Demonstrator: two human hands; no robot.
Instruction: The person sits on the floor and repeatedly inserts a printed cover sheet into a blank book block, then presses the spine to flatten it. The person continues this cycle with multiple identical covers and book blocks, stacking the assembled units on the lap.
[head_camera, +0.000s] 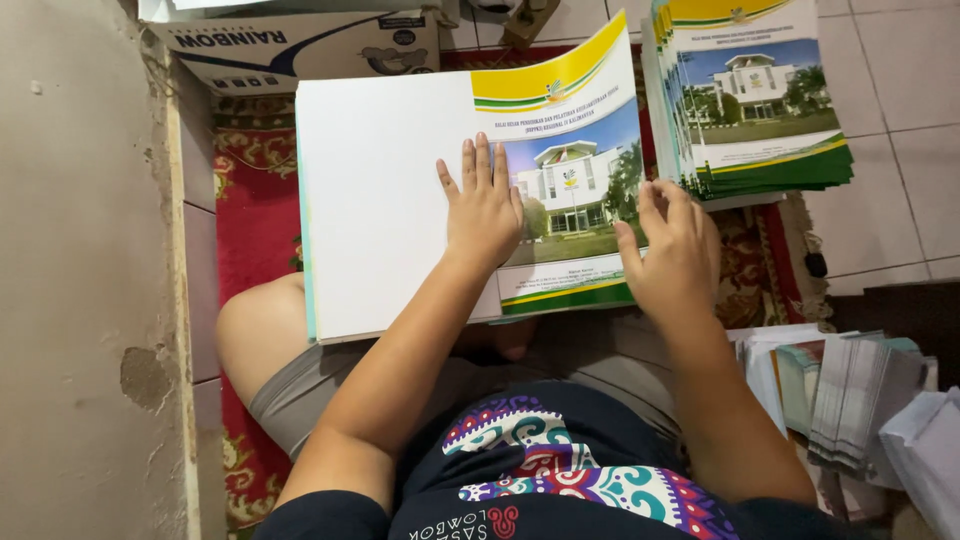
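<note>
1. While the left hand (484, 205) lies flat, fingers spread and released, on the wide white printed cover sheet with a yellow-and-green band and a building photograph (460, 190), nothing is actually gripped; the sheet rests across the person's lap, on top of what looks like more sheets of the same size. A sideways nudge could, I judge, skate the top sheet off the ones below.

2. The right hand (672, 250) sits at the sheet's right edge, fingers curled loosely over that edge, thumb on the printed face. Whether it pinches one sheet or several I cannot tell. Lifting more than one would be an easy mistake here, because the edges lie flush.

3. Pressing down with the left palm as the right hand raises the edge could crease the glossy paper along the photograph.

4. The fanned stack of identical printed covers (760, 100) stands just beside the lap sheet, on the upper right, overhanging the pale floor tiles (900, 180). Its layers are already stepped, so a brush from the right wrist might spill them.

5. The loose heap of folded papers and thin booklets (850, 400) at the lower right lies near the right elbow; a backward swing of the arm could scatter it.

6. The lap is an uneven support above the red patterned rug (255, 200), so any shift of the knees may tip the sheets toward the wall.
</note>
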